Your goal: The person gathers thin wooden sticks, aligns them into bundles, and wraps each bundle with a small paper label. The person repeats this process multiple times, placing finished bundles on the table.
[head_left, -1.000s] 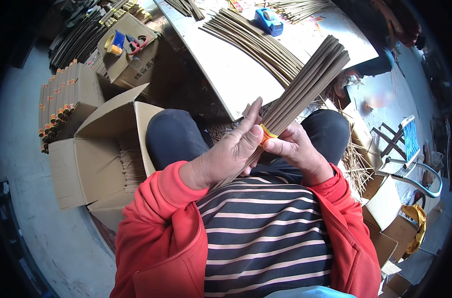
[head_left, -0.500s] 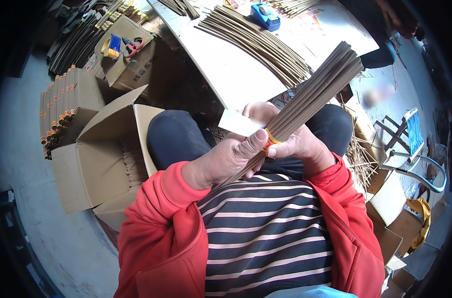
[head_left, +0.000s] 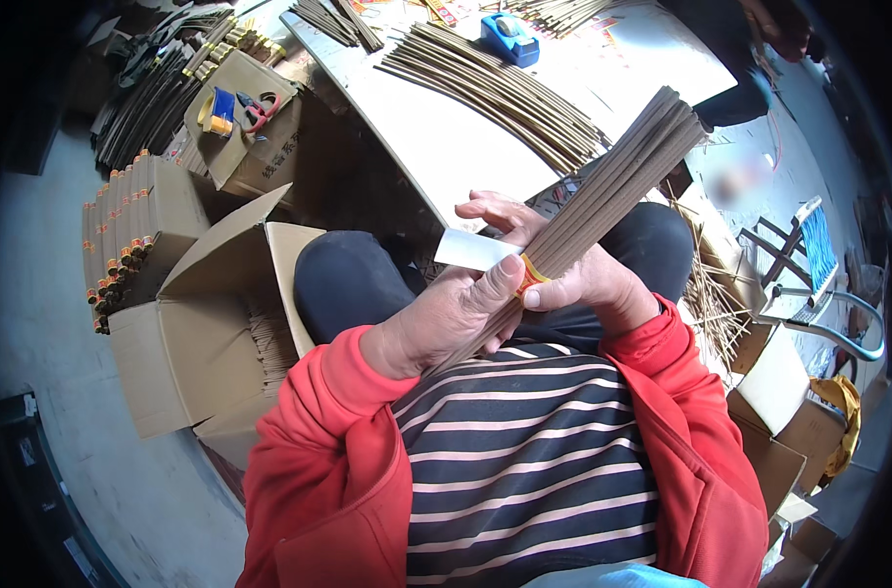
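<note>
A thick bundle of brown incense sticks [head_left: 612,181] slants across my lap, its far end up to the right. Both of my hands are closed around it near its lower part. My left hand [head_left: 436,318] grips from the left, thumb along the sticks beside a red and yellow paper label [head_left: 531,277]. The label's loose white end [head_left: 470,249] sticks out to the left. My right hand [head_left: 602,284] presses its thumb on the label; its fingers pass behind the bundle, and some reach out past the far side. The bundle's lower end is partly hidden by my left hand.
Ahead, a white table [head_left: 446,147] bears loose incense sticks [head_left: 495,83] and a blue tape dispenser [head_left: 510,39]. An open cardboard box [head_left: 137,363] stands at my left, near stacked labelled bundles [head_left: 122,230]. Red-handled scissors [head_left: 261,112] lie on another carton. A folding stool [head_left: 808,250] is at right.
Fingers of my right hand behind the bundle have lifted and spread, and the label's white end has tilted slightly. The view has shifted a little; both hands still hold the bundle.
</note>
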Demonstrator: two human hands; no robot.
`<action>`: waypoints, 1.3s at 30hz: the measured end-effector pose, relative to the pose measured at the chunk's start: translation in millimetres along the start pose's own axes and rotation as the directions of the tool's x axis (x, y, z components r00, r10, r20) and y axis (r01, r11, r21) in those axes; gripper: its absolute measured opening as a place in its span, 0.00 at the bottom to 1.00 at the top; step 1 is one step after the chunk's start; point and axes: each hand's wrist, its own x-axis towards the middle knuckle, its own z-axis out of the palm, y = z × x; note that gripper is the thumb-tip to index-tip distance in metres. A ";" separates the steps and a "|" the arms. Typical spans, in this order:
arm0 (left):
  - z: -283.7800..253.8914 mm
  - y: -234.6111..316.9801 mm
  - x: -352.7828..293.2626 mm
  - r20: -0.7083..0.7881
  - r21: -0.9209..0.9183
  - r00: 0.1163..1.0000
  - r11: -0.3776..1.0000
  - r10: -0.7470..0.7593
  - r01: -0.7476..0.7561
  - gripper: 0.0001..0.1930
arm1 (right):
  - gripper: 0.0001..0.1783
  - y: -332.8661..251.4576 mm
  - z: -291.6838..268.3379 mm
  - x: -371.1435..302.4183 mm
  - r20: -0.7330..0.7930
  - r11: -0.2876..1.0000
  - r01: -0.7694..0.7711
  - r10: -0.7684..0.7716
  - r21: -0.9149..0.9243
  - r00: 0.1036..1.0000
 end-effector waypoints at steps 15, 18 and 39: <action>28.8 30.8 5.2 -0.074 0.541 0.955 0.816 0.286 -0.202 0.26 | 0.13 -78.6 11.1 -5.5 -0.505 0.899 -0.334 0.435 0.282 0.746; 39.8 34.0 3.7 -0.086 0.670 0.946 0.721 0.312 -0.177 0.24 | 0.12 -79.7 13.8 -8.5 -0.546 0.907 -0.300 0.417 0.294 0.726; 26.5 2.8 34.6 0.294 0.920 0.639 -0.029 0.710 -0.392 0.35 | 0.11 -68.5 -4.6 -17.5 -0.581 0.923 -0.273 0.382 0.270 0.719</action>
